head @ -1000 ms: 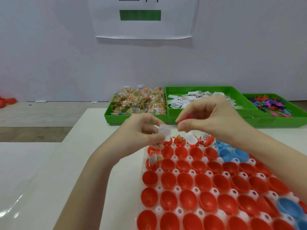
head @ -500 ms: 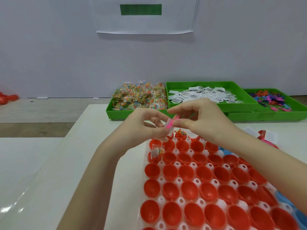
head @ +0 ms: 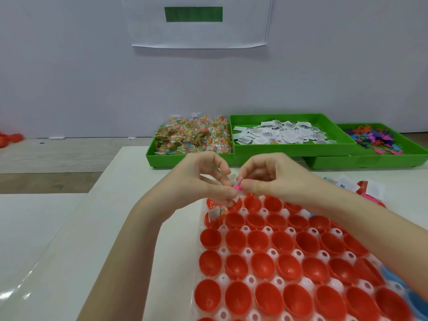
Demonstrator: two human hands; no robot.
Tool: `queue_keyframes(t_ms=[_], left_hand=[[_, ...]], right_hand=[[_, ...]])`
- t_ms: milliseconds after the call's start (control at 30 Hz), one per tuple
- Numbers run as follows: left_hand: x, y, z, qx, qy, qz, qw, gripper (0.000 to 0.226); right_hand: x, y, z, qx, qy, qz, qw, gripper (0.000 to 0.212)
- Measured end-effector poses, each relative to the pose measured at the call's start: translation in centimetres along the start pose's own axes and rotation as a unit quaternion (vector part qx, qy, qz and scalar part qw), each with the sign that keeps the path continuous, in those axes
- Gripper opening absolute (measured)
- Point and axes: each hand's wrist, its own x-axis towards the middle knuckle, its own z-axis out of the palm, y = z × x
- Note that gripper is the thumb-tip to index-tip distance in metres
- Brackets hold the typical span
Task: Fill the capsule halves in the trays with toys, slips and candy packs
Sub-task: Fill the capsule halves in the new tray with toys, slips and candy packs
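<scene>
Both hands meet just above the far left corner of the white plastic tray that carries the rows of red plastic capsule halves. The left hand has its fingers curled and pinches a small white paper slip together with something clear, perhaps a candy pack; I cannot tell this for sure. The right hand pinches a small pink plastic toy between thumb and forefinger, and the toy touches the slip.

I judge that the step in hand is to gather one set of fillings, toy and slip, before dropping it into a cup. Only a few cups at the far edge hold something; one at the left end shows a slip and coloured candy. Most halves are empty, so the task is at an early stage. The next move calls for lowering the bundle into the nearest empty red half and letting go without tipping its neighbours.

The supplies stay at the far side of the white bench: green trays with the clear packs of coloured candy, the heap of white printed slips and the small coloured toys.

Compared with one second ago, the right hand has come closer to the left; the pink toy, hidden then, now shows at the slip.
</scene>
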Motion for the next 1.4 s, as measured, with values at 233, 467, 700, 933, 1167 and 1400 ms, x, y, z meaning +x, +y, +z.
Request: queue_keyframes(t_ms=[233, 467, 700, 933, 1167, 1400], left_hand=[[0.2, -0.7, -0.7, 0.32, 0.012, -0.087, 0.943, 0.025], [0.4, -1.2, -0.6, 0.378, -0.022, -0.112, 0.919, 0.02], [0.3, -1.0, -0.5, 0.388, -0.031, -0.109, 0.915, 0.023], [0.2, -0.9, -1.0, 0.375, -0.013, -0.099, 0.922, 0.021], [0.2, -1.1, -1.1, 0.369, -0.051, -0.107, 0.922, 0.015], [0.3, -1.2, -1.0, 0.373, -0.053, -0.101, 0.921, 0.02]], right_hand=[[-0.5, 1.4, 1.5, -0.19, -0.008, -0.009, 0.982, 0.007], [-0.1, 0.9, 2.1, -0.307, -0.021, -0.013, 0.951, 0.005], [0.7, 0.6, 3.2, -0.452, -0.014, -0.041, 0.891, 0.013], [0.8, 1.0, 1.7, -0.308, -0.004, 0.012, 0.951, 0.015], [0.3, 1.4, 1.0, -0.281, -0.015, 0.016, 0.96, 0.027], [-3.2, -0.4, 1.3, -0.367, 0.068, -0.066, 0.925, 0.025]])
